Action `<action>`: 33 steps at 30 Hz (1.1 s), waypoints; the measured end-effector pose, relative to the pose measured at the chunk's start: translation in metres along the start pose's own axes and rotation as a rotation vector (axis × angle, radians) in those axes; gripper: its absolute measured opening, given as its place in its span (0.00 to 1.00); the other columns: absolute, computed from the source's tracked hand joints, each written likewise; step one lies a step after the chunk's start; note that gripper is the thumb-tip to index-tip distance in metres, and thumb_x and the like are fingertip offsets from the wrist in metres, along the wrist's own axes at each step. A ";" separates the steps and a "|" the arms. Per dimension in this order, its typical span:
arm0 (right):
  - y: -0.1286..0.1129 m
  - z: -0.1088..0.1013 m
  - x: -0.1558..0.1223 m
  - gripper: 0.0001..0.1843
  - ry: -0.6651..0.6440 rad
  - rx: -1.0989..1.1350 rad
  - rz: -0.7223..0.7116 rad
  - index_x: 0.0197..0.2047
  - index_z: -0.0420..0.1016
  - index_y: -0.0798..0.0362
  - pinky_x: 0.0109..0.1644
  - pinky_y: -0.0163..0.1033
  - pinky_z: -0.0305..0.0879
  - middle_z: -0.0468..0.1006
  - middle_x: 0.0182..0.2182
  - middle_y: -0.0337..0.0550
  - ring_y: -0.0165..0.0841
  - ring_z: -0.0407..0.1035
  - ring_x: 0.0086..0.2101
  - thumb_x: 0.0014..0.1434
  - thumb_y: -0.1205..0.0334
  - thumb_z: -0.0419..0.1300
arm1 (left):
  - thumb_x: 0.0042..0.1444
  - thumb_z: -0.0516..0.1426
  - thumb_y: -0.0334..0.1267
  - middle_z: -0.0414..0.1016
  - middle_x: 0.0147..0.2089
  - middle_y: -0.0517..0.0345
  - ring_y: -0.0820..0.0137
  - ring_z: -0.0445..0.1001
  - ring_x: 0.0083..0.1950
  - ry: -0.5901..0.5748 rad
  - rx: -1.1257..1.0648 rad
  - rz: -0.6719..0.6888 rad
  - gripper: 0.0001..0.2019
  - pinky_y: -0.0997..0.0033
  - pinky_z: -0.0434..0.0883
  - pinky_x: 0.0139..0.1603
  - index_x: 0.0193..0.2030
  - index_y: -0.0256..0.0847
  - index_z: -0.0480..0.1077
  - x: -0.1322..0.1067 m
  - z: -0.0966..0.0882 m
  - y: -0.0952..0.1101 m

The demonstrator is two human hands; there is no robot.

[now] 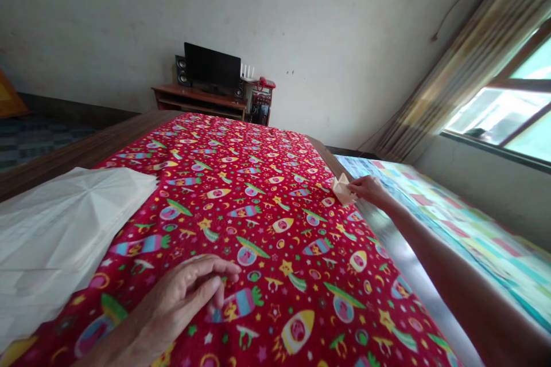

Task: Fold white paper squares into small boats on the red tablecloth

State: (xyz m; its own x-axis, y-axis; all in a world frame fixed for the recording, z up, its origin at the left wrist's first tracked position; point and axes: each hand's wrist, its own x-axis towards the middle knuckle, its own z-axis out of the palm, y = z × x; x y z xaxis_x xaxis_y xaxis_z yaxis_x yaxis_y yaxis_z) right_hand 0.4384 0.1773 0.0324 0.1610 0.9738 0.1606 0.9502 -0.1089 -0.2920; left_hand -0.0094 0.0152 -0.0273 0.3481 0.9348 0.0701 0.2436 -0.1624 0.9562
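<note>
I've got the right hand (370, 190), fingertips pinched on the folded paper (342, 190), which lies just left of them at the red cloth's (275, 241) right edge; long axis unclear. Left hand (189, 292): half-curled, empty, well apart, nearer the paper stack (86, 206) at left.

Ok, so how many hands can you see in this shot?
2. The left hand is in the foreground, above the red rocket-print cloth; the right hand is farther off, at a small folded paper piece by the cloth's right edge.
</note>
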 end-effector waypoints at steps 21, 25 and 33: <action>0.016 -0.007 0.007 0.23 0.079 -0.018 -0.028 0.26 0.80 0.59 0.24 0.34 0.49 0.66 0.15 0.40 0.29 0.59 0.20 0.51 0.49 0.52 | 0.57 0.52 0.47 0.73 0.24 0.59 0.74 0.70 0.23 0.008 0.016 0.030 0.16 0.81 0.68 0.23 0.41 0.42 0.76 -0.003 0.001 -0.012; 0.008 -0.007 0.003 0.23 0.078 -0.048 -0.033 0.30 0.82 0.58 0.25 0.34 0.51 0.69 0.17 0.41 0.30 0.61 0.21 0.52 0.51 0.52 | 0.58 0.52 0.47 0.73 0.24 0.59 0.73 0.70 0.24 -0.002 0.010 0.034 0.15 0.81 0.68 0.24 0.41 0.42 0.76 -0.003 0.001 -0.012; -0.020 -0.012 0.003 0.17 0.025 -0.191 -0.059 0.24 0.80 0.58 0.25 0.34 0.50 0.70 0.15 0.42 0.29 0.63 0.20 0.53 0.58 0.55 | 0.59 0.51 0.45 0.73 0.25 0.59 0.74 0.70 0.23 -0.025 -0.013 0.044 0.14 0.81 0.69 0.24 0.41 0.43 0.76 -0.003 0.001 -0.011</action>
State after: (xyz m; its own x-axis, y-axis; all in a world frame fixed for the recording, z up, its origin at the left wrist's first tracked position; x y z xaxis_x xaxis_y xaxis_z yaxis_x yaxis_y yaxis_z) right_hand 0.4228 0.1804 0.0499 0.1082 0.9747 0.1958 0.9911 -0.0904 -0.0978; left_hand -0.0122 0.0143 -0.0378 0.3807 0.9187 0.1054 0.2160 -0.1992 0.9558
